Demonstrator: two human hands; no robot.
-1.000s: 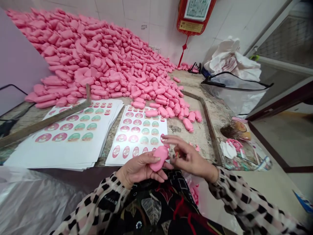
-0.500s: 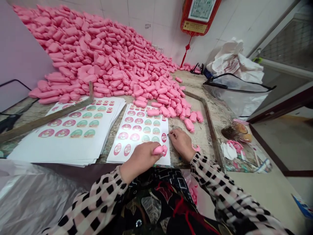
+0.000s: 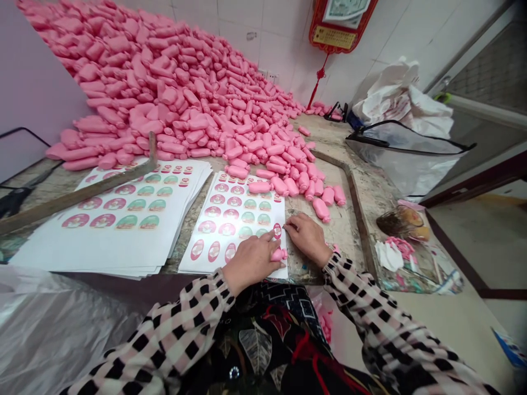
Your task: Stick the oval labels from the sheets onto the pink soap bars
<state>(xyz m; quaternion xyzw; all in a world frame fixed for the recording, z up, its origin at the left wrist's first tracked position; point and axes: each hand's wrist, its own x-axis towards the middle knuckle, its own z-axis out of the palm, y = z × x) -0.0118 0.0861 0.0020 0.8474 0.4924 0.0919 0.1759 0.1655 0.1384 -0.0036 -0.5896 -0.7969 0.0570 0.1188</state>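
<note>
**Pressing Close to the Front Edge of a Scuffed, Crowded Table (image 3: 331, 137)**

Working over stained, scratched wood against a pale tiled wall (image 3: 239, 22). Facing a high heap of pink pieces (image 3: 177, 93), banked between the wall and a lilac panel (image 3: 45, 104) and spilling forward onto the top of a label sheet (image 3: 206, 264). Seeing, above, a red hanging plaque (image 3: 333, 37); at the far right, a clear zip bag (image 3: 411, 156) beside a crumpled white bundle (image 3: 405, 104); nearer, pink and white scraps (image 3: 401, 251).

Resting the left hand (image 3: 254, 257) on the label sheet, curling the fingers over one pink bottle-shaped piece (image 3: 279, 254) and showing only its knobbed end near the sheet's lower right corner. Pinching the fingertips of the right hand (image 3: 307, 236) together at the right side of an oval label (image 3: 277, 230), with any grip on paper being impossible to tell.

Bordering the work on the left with a stack of printed sheets (image 3: 78, 252), lying under a wooden stick (image 3: 49, 208), and leaving a narrow strip of wood between stack and label sheet. Having more room on the right: showing worn wood from the sheet's edge across to a raised wooden strip (image 3: 359, 219), with loose pink pieces closing off the back and the table's front edge running just below the hands.
</note>
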